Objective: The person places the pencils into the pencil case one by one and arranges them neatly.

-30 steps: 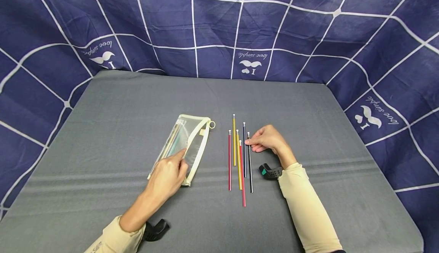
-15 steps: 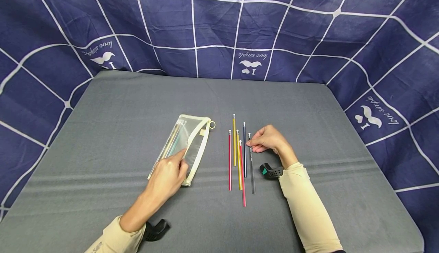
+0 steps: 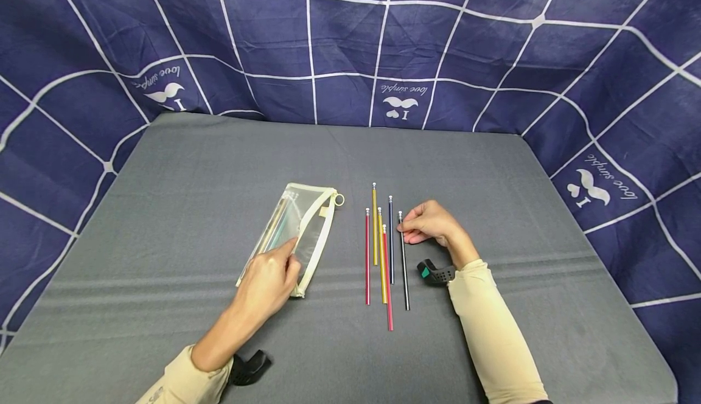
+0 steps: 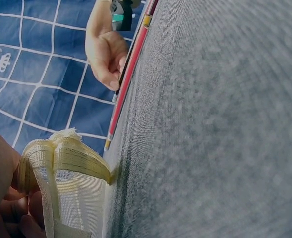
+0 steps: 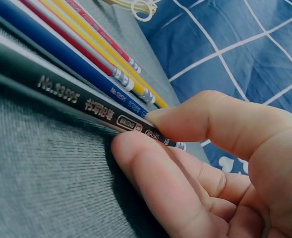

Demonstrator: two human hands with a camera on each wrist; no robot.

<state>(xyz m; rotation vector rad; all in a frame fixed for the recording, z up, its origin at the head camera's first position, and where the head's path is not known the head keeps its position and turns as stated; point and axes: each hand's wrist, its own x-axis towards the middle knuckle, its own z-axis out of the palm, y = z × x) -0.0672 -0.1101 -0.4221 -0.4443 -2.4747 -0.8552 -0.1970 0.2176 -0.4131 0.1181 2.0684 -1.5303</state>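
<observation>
My right hand [image 3: 429, 221] pinches a black pencil [image 3: 404, 270] between thumb and fingertips, near its eraser end. In the right wrist view the black pencil [image 5: 76, 99] shows white lettering and lies close to the grey cloth. To its left a blue pencil [image 3: 391, 240], yellow pencils [image 3: 375, 227] and red pencils [image 3: 367, 258] lie roughly parallel. My left hand [image 3: 271, 273] grips the zipper edge of a see-through pencil case [image 3: 314, 249] with cream trim, its mouth parted. In the left wrist view curled fingers hold the cream edge [image 4: 81, 158]; long thin items show inside the case.
A grey cloth covers the table [image 3: 219, 160]. Behind and at the sides hangs a blue curtain [image 3: 350, 39] with white grid lines. Black wrist bands [image 3: 435, 272] sit at both wrists. The case's zipper ring [image 3: 339, 199] points towards the pencils.
My right hand has shifted slightly right with the black pencil, widening its gap from the blue one; the pencil turned a little about its length. The left hand and case stay put.
</observation>
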